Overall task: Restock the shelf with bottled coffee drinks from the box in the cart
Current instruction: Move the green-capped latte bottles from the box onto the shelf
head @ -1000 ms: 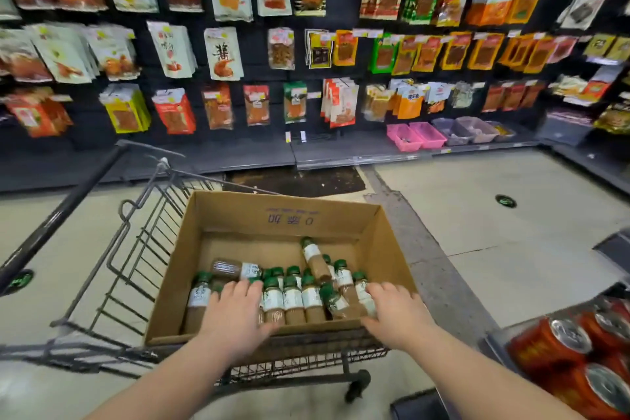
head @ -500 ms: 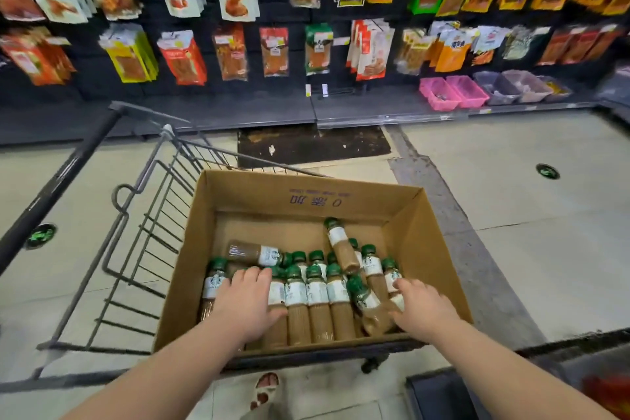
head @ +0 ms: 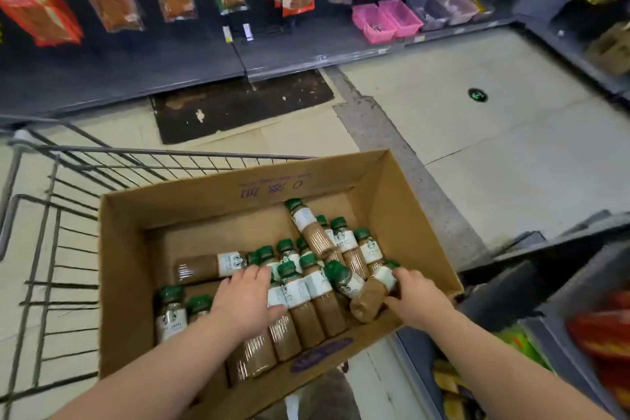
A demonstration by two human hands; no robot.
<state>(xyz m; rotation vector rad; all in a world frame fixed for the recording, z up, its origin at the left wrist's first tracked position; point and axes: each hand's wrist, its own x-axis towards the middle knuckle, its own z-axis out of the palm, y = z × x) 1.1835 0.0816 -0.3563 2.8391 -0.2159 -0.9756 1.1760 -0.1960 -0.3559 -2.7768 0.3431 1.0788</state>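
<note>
Lying jumbled in the near half of the cardboard box (head: 341,181), the bottles (head: 306,297) look rigid, full and fairly heavy, with smooth plastic sleeves likely to slip; the waist just below the green cap seems the safest hold. The left hand (head: 245,300) rests flat on several bottles near the box's middle, fingers spread, its grip released around nothing. The right hand (head: 414,300), by the box's right wall, curls around one tilted bottle (head: 373,293), its grip partly closed on it. The box sits in a wire cart (head: 51,232); snack shelves (head: 204,54) stand beyond the box.
</note>
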